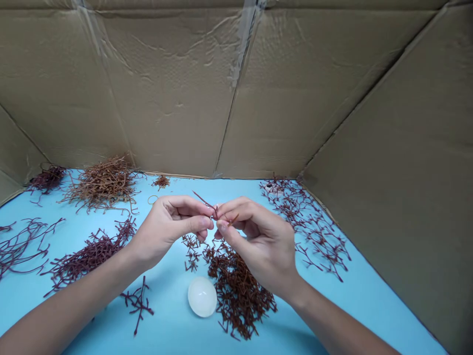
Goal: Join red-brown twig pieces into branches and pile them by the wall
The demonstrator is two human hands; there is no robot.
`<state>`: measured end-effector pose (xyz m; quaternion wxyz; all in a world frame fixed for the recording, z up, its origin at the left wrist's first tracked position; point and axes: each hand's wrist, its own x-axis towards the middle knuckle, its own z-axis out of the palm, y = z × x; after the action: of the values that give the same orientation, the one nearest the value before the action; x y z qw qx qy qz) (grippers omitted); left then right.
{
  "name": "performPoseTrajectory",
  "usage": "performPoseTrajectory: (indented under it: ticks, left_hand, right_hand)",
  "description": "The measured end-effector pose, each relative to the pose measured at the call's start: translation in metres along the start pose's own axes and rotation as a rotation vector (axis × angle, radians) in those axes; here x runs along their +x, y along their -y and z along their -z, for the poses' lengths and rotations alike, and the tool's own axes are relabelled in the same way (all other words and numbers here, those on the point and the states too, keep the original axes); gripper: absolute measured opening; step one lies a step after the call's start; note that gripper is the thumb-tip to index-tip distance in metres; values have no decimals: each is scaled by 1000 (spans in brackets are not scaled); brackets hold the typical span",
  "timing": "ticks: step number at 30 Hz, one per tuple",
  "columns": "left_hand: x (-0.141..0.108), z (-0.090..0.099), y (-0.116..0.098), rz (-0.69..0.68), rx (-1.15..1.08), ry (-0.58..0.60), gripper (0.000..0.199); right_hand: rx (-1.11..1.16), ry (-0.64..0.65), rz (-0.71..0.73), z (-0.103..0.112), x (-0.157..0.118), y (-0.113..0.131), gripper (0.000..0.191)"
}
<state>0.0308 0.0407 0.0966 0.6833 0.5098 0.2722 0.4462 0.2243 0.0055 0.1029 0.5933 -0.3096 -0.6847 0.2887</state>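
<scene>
Above the middle of the blue tabletop, my left hand (177,222) and my right hand (254,236) meet fingertip to fingertip. Both are closed in a pinch on a thin reddish-brown twig-like stem (203,199), whose free end points up and to the left. A short lighter brown piece (233,220) sticks out by my right thumb. The joint between the pieces is partly hidden by my fingers. Beneath my right hand lies a heap of short dark brown stem pieces (240,291). A small white bowl (202,297) stands beside the heap.
Purple-brown branched stems (92,254) lie in a pile at left, with longer thin stems (25,246) farther left. A lighter brown pile (105,182) sits at the back. Branched pieces (314,227) spread along the right. Cardboard walls (177,98) enclose the back and sides.
</scene>
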Motion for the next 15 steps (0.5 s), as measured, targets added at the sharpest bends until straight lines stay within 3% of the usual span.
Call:
performPoseTrajectory:
  ticks: [6,10,15]
  left_hand:
    - [-1,-2,0,-59,65,-46,18]
    - [-5,-8,-6,-82,117,-70,20]
    - [-5,-6,-8,-38,143,-53,39]
  right_hand:
    - [62,-35,-148,-2,2,-3,8]
    - [129,-66,-208,-5,2,-7,15]
    - [72,-77,-236,-7,2,-11,17]
